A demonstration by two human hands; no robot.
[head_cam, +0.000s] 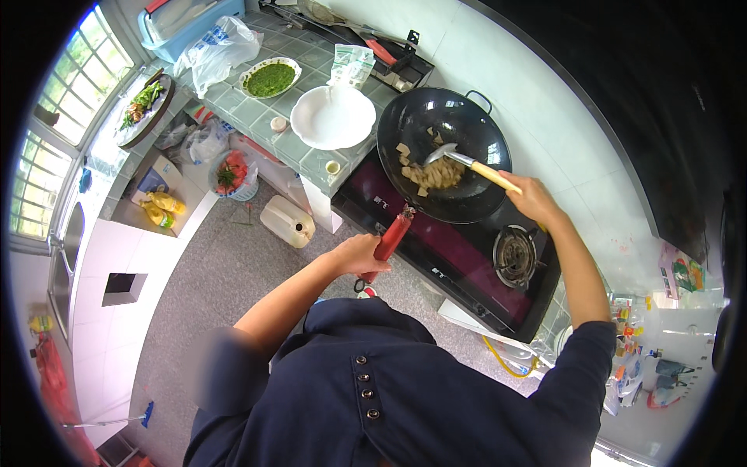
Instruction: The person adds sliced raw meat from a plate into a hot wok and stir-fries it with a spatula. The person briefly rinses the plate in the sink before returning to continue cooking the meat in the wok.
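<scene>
In my left hand (363, 255) is the red handle (392, 240) of a black wok (467, 119), which sits over the far burner of the gas hob. My right hand (532, 198) grips a spatula (474, 165) by its pale yellow handle. The metal head of the spatula rests in the wok against pale brown sliced food (435, 174). A few slices lie apart on the wok's side, left of the main heap.
The glass-topped hob (455, 257) has a bare burner (515, 255) at the right. On the tiled counter stand a white bowl (332, 119), a dish of chopped greens (269, 79), an opened packet (352, 65) and a plastic bag (219, 49). A plastic jug (288, 222) is on the floor.
</scene>
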